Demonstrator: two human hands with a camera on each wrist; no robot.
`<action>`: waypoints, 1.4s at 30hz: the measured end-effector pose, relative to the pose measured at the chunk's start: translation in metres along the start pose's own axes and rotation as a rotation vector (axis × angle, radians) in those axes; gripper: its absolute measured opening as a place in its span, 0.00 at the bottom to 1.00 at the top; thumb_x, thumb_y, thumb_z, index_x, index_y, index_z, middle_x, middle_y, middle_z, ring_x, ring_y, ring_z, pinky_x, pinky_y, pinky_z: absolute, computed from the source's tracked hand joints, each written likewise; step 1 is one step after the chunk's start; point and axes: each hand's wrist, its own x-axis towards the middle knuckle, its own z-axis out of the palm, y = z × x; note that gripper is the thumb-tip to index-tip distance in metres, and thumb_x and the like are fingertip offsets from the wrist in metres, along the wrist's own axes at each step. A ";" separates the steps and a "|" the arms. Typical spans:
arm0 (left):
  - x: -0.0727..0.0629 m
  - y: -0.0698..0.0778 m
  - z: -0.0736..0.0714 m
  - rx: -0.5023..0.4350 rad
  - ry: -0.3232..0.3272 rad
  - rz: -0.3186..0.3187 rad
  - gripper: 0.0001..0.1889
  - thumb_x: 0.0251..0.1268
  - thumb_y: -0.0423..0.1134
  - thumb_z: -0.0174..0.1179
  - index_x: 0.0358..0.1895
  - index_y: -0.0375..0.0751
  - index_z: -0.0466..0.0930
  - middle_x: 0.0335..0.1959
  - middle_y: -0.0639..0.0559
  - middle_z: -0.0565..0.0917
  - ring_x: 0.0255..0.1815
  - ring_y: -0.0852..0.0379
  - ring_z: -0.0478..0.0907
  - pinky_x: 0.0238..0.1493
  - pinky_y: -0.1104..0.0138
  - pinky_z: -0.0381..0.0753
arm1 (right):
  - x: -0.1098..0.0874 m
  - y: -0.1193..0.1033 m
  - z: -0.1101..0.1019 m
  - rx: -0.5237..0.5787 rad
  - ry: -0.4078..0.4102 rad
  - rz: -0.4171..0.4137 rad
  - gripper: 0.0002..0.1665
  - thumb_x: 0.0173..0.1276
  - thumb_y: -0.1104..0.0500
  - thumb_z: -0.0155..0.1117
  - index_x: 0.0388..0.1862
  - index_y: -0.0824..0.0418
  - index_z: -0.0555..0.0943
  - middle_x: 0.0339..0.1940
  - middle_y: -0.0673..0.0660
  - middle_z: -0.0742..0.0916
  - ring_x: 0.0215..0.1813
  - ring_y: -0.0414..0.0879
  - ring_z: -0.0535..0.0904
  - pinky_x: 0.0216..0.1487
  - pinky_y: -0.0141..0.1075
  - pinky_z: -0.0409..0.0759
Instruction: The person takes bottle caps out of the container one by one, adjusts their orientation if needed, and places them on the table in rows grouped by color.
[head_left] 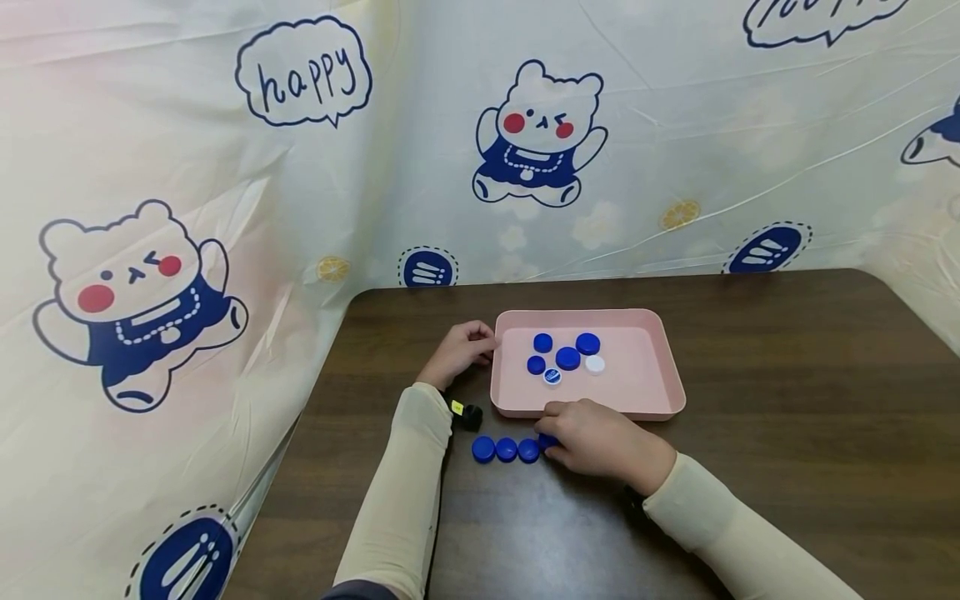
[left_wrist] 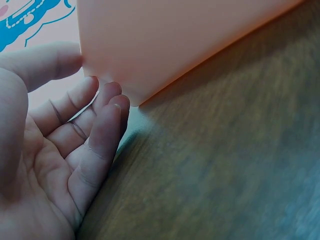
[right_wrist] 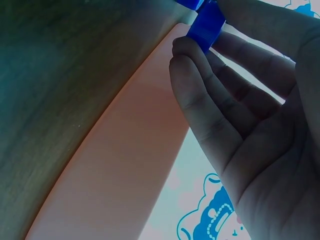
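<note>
My right hand (head_left: 600, 437) pinches a blue bottle cap (right_wrist: 207, 25) between thumb and fingertips, at the right end of a row on the table. The row holds three more blue caps, the left one (head_left: 483, 450), the middle one (head_left: 506, 450) and the right one (head_left: 528, 451). My left hand (head_left: 463, 352) grips the left side of the pink tray (head_left: 637, 392), thumb at its rim and fingers against the outer wall. Inside the tray lie several blue caps (head_left: 567, 358), a plain white cap (head_left: 595, 364) and a white cap with blue print (head_left: 552, 377).
The brown wooden table (head_left: 780, 433) reaches back to a printed cloth (head_left: 645, 167) with bear drawings. Close to the left wrist sits a small black device with a yellow label (head_left: 468, 415).
</note>
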 end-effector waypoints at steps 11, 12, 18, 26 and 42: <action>-0.002 0.002 0.001 0.003 -0.001 -0.011 0.08 0.67 0.39 0.62 0.41 0.38 0.80 0.39 0.43 0.81 0.39 0.47 0.80 0.40 0.59 0.82 | 0.000 0.000 0.000 0.027 -0.047 0.044 0.09 0.62 0.58 0.71 0.39 0.58 0.84 0.31 0.49 0.80 0.27 0.37 0.70 0.31 0.33 0.75; -0.002 0.002 0.001 0.006 -0.001 -0.015 0.08 0.67 0.40 0.62 0.41 0.39 0.80 0.39 0.43 0.81 0.39 0.47 0.80 0.41 0.60 0.82 | 0.000 0.000 0.000 0.028 -0.050 0.046 0.09 0.61 0.57 0.71 0.39 0.58 0.84 0.30 0.48 0.79 0.26 0.37 0.70 0.30 0.33 0.75; -0.001 0.001 0.001 0.012 0.000 -0.024 0.08 0.67 0.40 0.62 0.42 0.39 0.80 0.40 0.43 0.81 0.40 0.47 0.80 0.41 0.60 0.83 | 0.000 0.000 0.002 0.024 -0.061 0.057 0.08 0.61 0.57 0.71 0.38 0.57 0.84 0.30 0.47 0.79 0.27 0.37 0.70 0.31 0.33 0.75; 0.000 0.000 0.001 0.017 0.002 -0.030 0.08 0.67 0.41 0.62 0.42 0.39 0.80 0.41 0.44 0.81 0.41 0.48 0.80 0.41 0.60 0.82 | 0.002 -0.001 0.003 0.007 -0.079 0.061 0.08 0.61 0.56 0.71 0.36 0.57 0.83 0.28 0.45 0.77 0.26 0.38 0.69 0.31 0.33 0.74; -0.001 0.003 0.001 0.016 0.007 -0.026 0.08 0.67 0.40 0.62 0.42 0.39 0.80 0.40 0.44 0.81 0.40 0.47 0.80 0.41 0.60 0.83 | 0.002 0.000 0.006 0.026 -0.113 0.078 0.07 0.61 0.56 0.71 0.36 0.56 0.84 0.26 0.43 0.75 0.25 0.38 0.69 0.30 0.31 0.73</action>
